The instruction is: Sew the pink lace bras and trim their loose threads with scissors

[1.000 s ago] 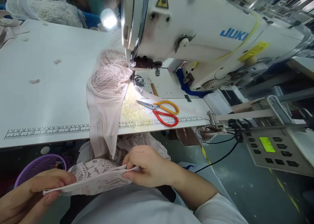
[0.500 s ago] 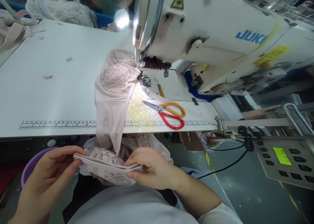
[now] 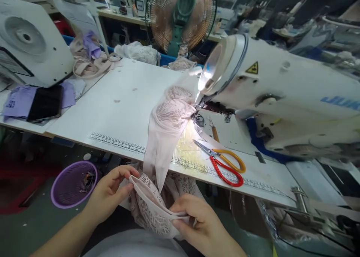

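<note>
A pale pink lace garment piece (image 3: 154, 214) hangs over my lap below the table edge. My left hand (image 3: 112, 193) pinches its edge band at the left end, and my right hand (image 3: 197, 221) grips the same band at the right. Between them the band sags in a curve. Another pale pink lace piece (image 3: 171, 114) lies on the white table (image 3: 126, 95), reaching the needle area of the sewing machine (image 3: 281, 69), with its strap end hanging over the front edge. Scissors (image 3: 222, 161) with one orange and one red handle rest right of it.
A purple basket (image 3: 74, 184) stands low at the left. A black phone (image 3: 45, 103) lies on purple paper at the table's left. Behind the table are a fan (image 3: 181, 20) and piled white lace (image 3: 137, 53). A wooden-handled tool (image 3: 215, 133) lies behind the scissors.
The view has swung left, bringing in the phone and more of the basket. Both hands keep hold of the band, which now sags more and slants down to the right.
</note>
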Motion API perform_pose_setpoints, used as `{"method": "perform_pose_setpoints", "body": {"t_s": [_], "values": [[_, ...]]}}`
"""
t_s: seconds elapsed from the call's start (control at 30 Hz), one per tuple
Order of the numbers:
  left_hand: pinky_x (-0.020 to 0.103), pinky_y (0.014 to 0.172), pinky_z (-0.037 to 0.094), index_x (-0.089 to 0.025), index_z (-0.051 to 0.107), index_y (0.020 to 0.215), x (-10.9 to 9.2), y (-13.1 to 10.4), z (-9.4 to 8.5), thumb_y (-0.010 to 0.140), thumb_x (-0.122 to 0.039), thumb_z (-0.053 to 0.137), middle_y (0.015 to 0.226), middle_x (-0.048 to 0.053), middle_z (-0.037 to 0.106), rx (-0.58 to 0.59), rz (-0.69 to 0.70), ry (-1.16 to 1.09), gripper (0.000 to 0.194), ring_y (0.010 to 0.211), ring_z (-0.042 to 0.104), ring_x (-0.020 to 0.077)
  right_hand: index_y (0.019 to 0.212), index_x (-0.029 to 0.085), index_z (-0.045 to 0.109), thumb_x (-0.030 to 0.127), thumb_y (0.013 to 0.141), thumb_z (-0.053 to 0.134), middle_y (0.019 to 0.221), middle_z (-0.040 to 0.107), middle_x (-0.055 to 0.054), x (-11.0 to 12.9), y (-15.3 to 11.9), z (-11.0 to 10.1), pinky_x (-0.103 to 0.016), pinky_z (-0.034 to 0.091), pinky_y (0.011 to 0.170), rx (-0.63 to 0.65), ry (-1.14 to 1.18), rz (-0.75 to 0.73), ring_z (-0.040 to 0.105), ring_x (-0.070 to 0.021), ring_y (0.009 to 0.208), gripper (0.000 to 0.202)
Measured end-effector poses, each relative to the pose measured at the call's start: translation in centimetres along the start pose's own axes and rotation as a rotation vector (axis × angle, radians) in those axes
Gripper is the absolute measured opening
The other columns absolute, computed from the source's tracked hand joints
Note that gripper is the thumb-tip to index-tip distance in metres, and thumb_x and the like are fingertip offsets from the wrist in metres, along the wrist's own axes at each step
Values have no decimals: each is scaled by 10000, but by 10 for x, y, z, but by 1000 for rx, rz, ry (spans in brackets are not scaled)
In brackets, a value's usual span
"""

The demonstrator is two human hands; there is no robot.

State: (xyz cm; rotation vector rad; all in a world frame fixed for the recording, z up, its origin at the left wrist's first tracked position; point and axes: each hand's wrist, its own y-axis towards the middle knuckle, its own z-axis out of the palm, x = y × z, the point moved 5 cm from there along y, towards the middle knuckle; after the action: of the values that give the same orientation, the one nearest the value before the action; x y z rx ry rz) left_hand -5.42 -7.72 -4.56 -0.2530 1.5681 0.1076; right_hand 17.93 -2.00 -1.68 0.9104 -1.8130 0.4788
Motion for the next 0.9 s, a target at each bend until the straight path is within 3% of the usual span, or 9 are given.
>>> {"method": "perform_pose_setpoints", "body": {"t_s": [0.1,0.27,0.33,0.43,0.63,0.8,0.9], "values": [[297,854,500,-244,578,877,-1,-4,3,855,-276,633,1014,36,654,-4,2,-7,67,993,617,200,909,195,692,198,812,612,818,662,-71,-7,-4,0,-252,496,630,-11,-30,18,631,-183,718,126],[401,982,386,-239,607,1077,-1,-9,16,732,-357,706,1141,58,651,-4,23,156,378,1098,572,278,902,215,677,204,818,602,809,640,-43,-13,-7,-1,-245,466,625,-37,38,60,613,-171,702,113],[413,989,354,-234,617,1021,-3,-9,21,733,-354,675,1046,35,677,-40,38,250,317,1012,593,263,889,226,675,217,827,598,790,628,-34,-16,-7,-1,-248,452,616,-36,52,75,602,-170,686,99],[380,861,405,-217,605,848,-5,-6,28,777,-350,580,818,7,650,-49,-4,291,153,825,591,225,882,232,677,250,836,611,779,613,-32,-20,-9,-2,-253,440,612,-49,59,86,593,-177,686,82],[266,582,396,-201,568,735,-18,2,31,797,-373,536,650,-25,529,-5,-24,178,186,620,499,157,837,224,672,293,835,610,775,579,-29,-28,-12,-6,-256,421,598,-85,122,162,558,-178,682,94],[229,512,367,-187,590,648,-49,7,24,766,-355,591,580,-34,481,47,-13,42,205,543,449,127,807,197,669,247,803,607,753,594,-26,-15,4,-10,-256,419,607,-105,100,144,556,-170,674,79],[224,499,369,-186,629,650,-75,13,7,750,-388,635,573,-21,513,22,-12,113,226,536,460,131,815,172,676,257,774,614,734,620,-29,2,28,-9,-256,418,599,-66,108,108,559,-163,654,113]]}}
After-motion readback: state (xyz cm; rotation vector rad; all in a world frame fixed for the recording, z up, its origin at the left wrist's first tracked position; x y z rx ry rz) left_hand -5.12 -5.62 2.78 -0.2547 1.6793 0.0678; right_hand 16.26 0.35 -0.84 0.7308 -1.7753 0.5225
